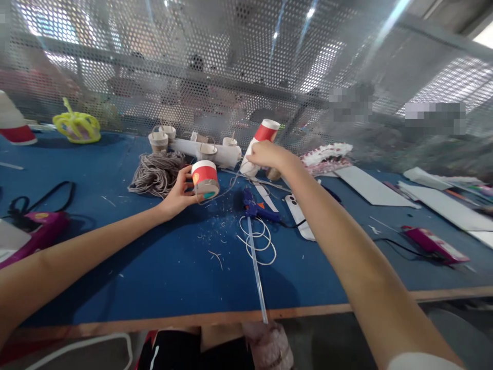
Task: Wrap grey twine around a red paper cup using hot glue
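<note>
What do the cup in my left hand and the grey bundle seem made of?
The cup looks like smooth paper or card, given its printed red band. The grey bundle seems matte yarn or cotton cord: its strands loop softly, without shine.

I'm in a craft workshop, by the look of it: a long blue-topped worktable (pixel 154 277) scattered with fibre scraps, a blue glue gun (pixel 252 205) with a clear glue stick (pixel 257 280), a bundle of grey cord (pixel 156 173), cut white boards (pixel 372 186), and a perforated metal screen (pixel 215 67) along the back.
</note>
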A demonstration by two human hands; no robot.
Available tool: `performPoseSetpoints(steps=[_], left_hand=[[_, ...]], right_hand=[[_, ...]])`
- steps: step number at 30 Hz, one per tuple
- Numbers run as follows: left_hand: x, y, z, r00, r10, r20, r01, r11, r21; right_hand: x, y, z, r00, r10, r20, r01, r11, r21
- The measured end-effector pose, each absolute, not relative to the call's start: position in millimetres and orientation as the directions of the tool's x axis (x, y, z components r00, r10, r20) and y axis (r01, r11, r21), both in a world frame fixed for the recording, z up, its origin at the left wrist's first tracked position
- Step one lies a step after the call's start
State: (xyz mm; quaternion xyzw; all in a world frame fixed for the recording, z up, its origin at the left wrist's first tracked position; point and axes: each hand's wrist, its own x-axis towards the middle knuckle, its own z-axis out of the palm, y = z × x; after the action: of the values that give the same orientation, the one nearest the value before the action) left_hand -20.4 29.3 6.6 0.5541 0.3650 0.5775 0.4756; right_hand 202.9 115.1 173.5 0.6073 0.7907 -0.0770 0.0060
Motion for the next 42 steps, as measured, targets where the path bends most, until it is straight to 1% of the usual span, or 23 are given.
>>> performPoseSetpoints(steps=[2,3,4,5,6,7,10,12,16,19,22,24,25,26,28,29,30,33,36,38,40,41,42], left_hand=[[-20,30,6,0.076,0.943,0.323,-0.136,-0.311,0.941],[-20,30,5,0.077,0.941,0.331,-0.13,-0.32,0.939],[-20,31,4,0.075,0.938,0.337,-0.12,-0.327,0.937],[-20,32,3,0.073,0.936,0.344,-0.108,-0.335,0.936],[-20,32,2,0.074,0.934,0.35,-0.094,-0.343,0.935],[-20,33,2,0.075,0.931,0.356,-0.08,-0.35,0.933],[-20,33,1,0.072,0.931,0.357,-0.036,-0.356,0.934],[-20,32,2,0.055,0.937,0.345,-0.012,-0.345,0.938],[-20,30,4,0.012,0.953,0.302,-0.005,-0.302,0.953],[-20,30,5,-0.002,0.957,0.291,-0.001,-0.291,0.957],[-20,29,6,0.001,0.962,0.271,-0.003,-0.271,0.962],[-19,28,7,0.003,0.964,0.266,0.004,-0.266,0.964],[-19,27,8,0.007,0.963,0.269,0.01,-0.269,0.963],[-19,27,8,0.009,0.962,0.273,0.015,-0.273,0.962],[-19,27,8,0.016,0.96,0.279,0.023,-0.279,0.96],[-19,27,8,0.02,0.96,0.278,0.023,-0.279,0.96],[-20,27,7,0.023,0.96,0.278,0.022,-0.278,0.96],[-21,29,6,0.035,0.959,0.28,0.01,-0.281,0.96],[-22,30,4,0.035,0.963,0.269,0.028,-0.27,0.962],[-22,31,4,0.026,0.967,0.254,0.047,-0.255,0.966],[-22,30,4,0.025,0.968,0.249,0.055,-0.25,0.967],[-22,30,4,0.028,0.969,0.247,0.057,-0.248,0.967],[-21,30,4,0.03,0.969,0.245,0.056,-0.247,0.967]], right_hand=[[234,97,165,-0.277,0.944,-0.179,0.959,0.26,-0.115],[249,88,159,-0.288,0.92,-0.265,0.956,0.262,-0.132],[264,80,153,-0.344,0.851,-0.397,0.938,0.291,-0.19],[276,73,145,-0.403,0.803,-0.44,0.913,0.319,-0.253],[285,67,138,-0.453,0.781,-0.431,0.887,0.343,-0.31],[291,62,129,-0.475,0.796,-0.375,0.87,0.361,-0.335],[295,52,108,-0.445,0.847,-0.291,0.883,0.36,-0.301],[293,49,98,-0.432,0.882,-0.185,0.872,0.358,-0.333],[300,53,87,-0.351,0.922,0.162,0.798,0.385,-0.463],[310,64,79,-0.226,0.945,0.235,0.741,0.324,-0.589],[314,72,75,-0.09,0.921,0.378,0.793,0.296,-0.532],[313,70,78,-0.109,0.915,0.389,0.817,0.305,-0.489],[311,67,82,-0.163,0.937,0.31,0.813,0.306,-0.496],[309,62,86,-0.236,0.955,0.18,0.804,0.296,-0.516],[304,52,92,-0.378,0.922,-0.088,0.813,0.285,-0.507],[300,46,93,-0.41,0.899,-0.154,0.831,0.298,-0.47],[296,42,92,-0.411,0.896,-0.166,0.855,0.316,-0.411],[282,35,83,-0.38,0.914,-0.14,0.912,0.345,-0.223],[276,37,76,-0.375,0.921,-0.11,0.918,0.352,-0.184],[280,42,77,-0.364,0.931,-0.011,0.912,0.355,-0.206],[288,48,81,-0.331,0.932,0.151,0.894,0.36,-0.267],[292,51,83,-0.3,0.928,0.221,0.871,0.361,-0.333],[296,55,85,-0.262,0.932,0.252,0.825,0.352,-0.443]])
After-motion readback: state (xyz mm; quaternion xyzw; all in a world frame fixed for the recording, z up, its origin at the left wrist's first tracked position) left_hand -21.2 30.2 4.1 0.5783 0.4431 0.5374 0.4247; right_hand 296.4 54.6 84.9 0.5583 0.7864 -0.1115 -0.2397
